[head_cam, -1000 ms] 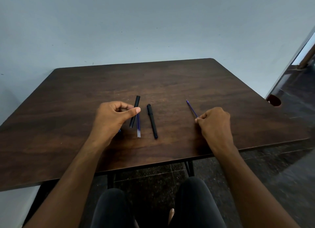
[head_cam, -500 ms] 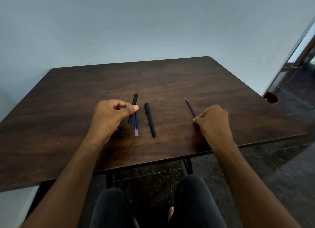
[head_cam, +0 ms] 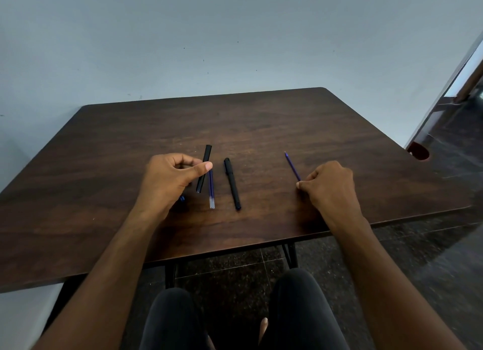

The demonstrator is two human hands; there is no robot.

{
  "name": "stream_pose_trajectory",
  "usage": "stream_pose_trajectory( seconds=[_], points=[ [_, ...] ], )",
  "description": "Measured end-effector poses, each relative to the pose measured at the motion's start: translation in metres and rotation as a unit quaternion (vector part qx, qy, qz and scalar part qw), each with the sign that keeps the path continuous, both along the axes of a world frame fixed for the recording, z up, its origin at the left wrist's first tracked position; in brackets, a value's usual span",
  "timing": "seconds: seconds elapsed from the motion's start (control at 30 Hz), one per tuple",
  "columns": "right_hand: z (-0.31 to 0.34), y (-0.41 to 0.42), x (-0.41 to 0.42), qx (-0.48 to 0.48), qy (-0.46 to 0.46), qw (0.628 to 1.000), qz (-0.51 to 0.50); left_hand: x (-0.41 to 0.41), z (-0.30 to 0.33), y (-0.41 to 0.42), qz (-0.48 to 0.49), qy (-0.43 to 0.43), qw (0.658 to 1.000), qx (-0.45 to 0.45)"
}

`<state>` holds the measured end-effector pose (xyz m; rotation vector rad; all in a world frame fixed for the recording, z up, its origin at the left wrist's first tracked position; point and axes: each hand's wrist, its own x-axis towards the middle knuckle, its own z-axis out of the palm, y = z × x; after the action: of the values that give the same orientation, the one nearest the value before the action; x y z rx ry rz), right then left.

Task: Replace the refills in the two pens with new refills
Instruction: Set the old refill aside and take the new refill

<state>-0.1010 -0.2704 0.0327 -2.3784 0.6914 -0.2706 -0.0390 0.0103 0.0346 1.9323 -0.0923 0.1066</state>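
Pens: a black pen barrel lay tilted on the worktop near the middle of its near edge; a whole black pen lay just beside it to the right, apart from it.
Refills: a blue refill with a clear end lay between the barrel and the whole pen, close along the barrel; a second blue refill pointed toward the far edge, right of centre.
Left hand: curled loosely, thumb stretched across the barrel; whether it gripped the barrel could not be told. A small blue piece showed under its heel.
Right hand: fingertips pinched on the near end of the second refill.
Surroundings: pale wall behind the far edge, dark tiled floor to the right.
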Motion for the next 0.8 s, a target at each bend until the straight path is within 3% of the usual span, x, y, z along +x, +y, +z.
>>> stream_pose_trajectory(
  seconds=[0.27, 0.5, 0.8],
  points=[
    [0.006, 0.01, 0.0, -0.031, -0.084, 0.996, 0.023, 0.0, 0.002, 0.009, 0.012, -0.007, 1.0, -0.002],
    [0.023, 0.042, 0.017, 0.024, -0.157, 0.983, 0.088, -0.003, 0.0, 0.016, 0.032, -0.026, 0.999, -0.021],
    [0.035, 0.109, 0.055, 0.068, 0.022, 0.977, 0.202, -0.02, -0.016, 0.022, 0.074, -0.021, 0.994, -0.073]
  ],
)
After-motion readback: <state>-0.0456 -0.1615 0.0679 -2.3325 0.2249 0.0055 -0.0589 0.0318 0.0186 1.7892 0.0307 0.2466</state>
